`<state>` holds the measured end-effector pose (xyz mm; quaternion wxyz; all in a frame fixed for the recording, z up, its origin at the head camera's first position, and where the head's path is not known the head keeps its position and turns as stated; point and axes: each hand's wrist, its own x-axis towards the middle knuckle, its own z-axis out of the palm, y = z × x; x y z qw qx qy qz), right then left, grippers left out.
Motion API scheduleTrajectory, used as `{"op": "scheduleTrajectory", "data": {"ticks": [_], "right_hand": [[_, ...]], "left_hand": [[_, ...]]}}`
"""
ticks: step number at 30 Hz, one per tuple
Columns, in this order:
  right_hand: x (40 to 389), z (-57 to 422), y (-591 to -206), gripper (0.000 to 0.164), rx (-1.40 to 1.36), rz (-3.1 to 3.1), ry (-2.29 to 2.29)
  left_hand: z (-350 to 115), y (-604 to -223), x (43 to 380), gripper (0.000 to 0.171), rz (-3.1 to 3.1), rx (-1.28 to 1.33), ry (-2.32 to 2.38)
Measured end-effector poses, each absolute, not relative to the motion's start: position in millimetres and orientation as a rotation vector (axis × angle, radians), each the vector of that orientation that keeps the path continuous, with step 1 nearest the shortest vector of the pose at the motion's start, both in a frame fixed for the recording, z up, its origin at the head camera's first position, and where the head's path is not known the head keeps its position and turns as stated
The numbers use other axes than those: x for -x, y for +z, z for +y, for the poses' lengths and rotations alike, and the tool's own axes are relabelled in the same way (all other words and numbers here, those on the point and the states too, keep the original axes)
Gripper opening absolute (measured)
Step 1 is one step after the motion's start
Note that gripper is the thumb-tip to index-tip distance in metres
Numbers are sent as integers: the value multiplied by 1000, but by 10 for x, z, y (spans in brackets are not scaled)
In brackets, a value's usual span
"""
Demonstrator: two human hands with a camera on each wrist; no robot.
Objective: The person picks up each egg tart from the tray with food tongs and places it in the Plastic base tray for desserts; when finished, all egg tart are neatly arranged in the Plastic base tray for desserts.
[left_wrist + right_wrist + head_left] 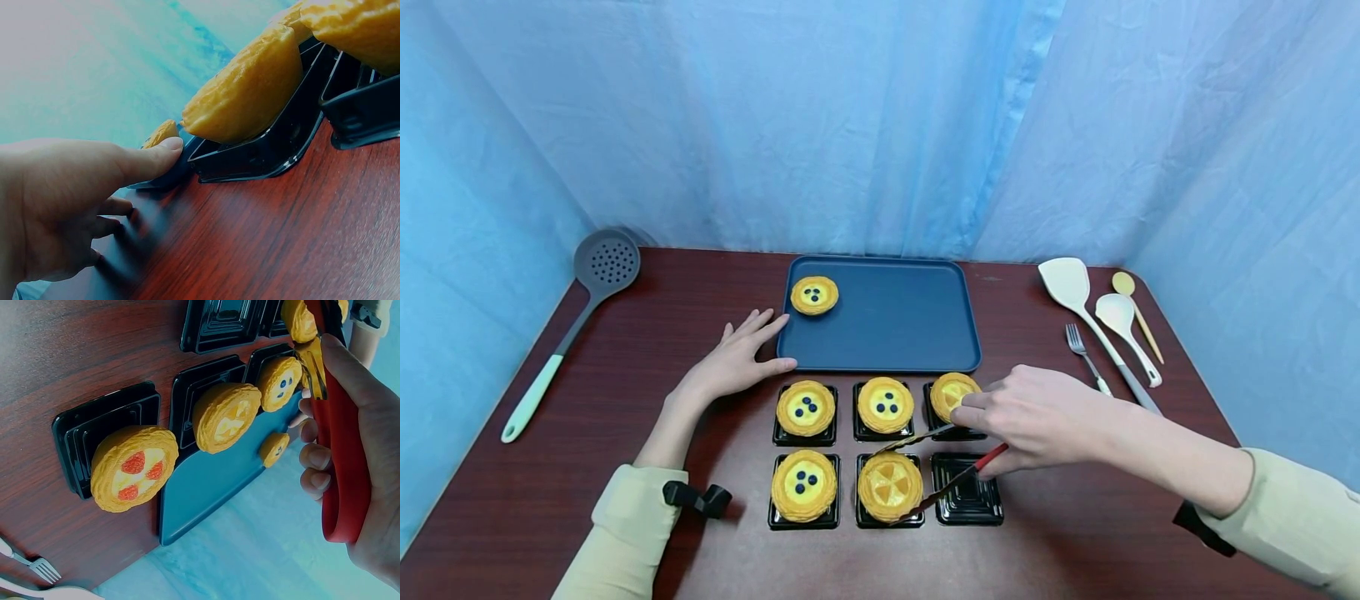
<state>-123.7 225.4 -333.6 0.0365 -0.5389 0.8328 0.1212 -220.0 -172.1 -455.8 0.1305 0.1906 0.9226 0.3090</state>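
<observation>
My right hand (1037,417) grips a pair of red-handled tongs (347,469). Their tips stand on either side of a tart with yellow fruit wedges (890,487) in the front row, seated in a black plastic base. My left hand (733,358) lies with fingers spread at the left edge of a blue tray (895,325), thumb and fingertips at its rim. One blueberry tart (814,295) sits on that tray. Another yellow-fruit tart (951,393) is beside the right fingers. A strawberry tart (134,469) shows only in the right wrist view; the hand hides it from the head view.
Three blueberry tarts (806,408) sit in black bases on the left and middle. A bare black base (967,492) is under the tongs' right side. A slotted skimmer (606,262) lies left; a white spatula (1067,283), ladle (1116,312), fork (1077,342) and wooden spoon (1124,284) lie right.
</observation>
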Motion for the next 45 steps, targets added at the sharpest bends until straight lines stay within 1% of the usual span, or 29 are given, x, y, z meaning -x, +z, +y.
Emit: {"op": "scheduleTrajectory", "data": {"ticks": [16,21,24,28,33,37,42,45], "right_hand": [[1223,2286,-3299,53,1639,2576,315],[1233,2322,-3199,61,1594,2619,258],[1308,2329,-3090,67,1583,2678,184],[1552,2264,-2923,71,1513,2765,126],[2020,2071,-2802,72,1351,2814,143],[2379,1897,-2813,73,1231,2813,147],[2747,1695,-2909,72,1099,2775,190],[2921,1607,-2991,77,1028,2758,235]], "left_hand": [[-1720,-4558,2193,82,2676,-552,899],[-1707,-4562,2197,83,2672,-560,906],[-1703,-4562,2203,83,2670,-557,909],[-1719,-4568,2204,83,2671,-546,903],[-1743,-4596,2202,83,2674,-530,893],[-1720,-4619,2208,84,2671,-534,899],[-1670,-4622,2189,83,2669,-542,918],[-1646,-4622,2178,82,2663,-546,923]]}}
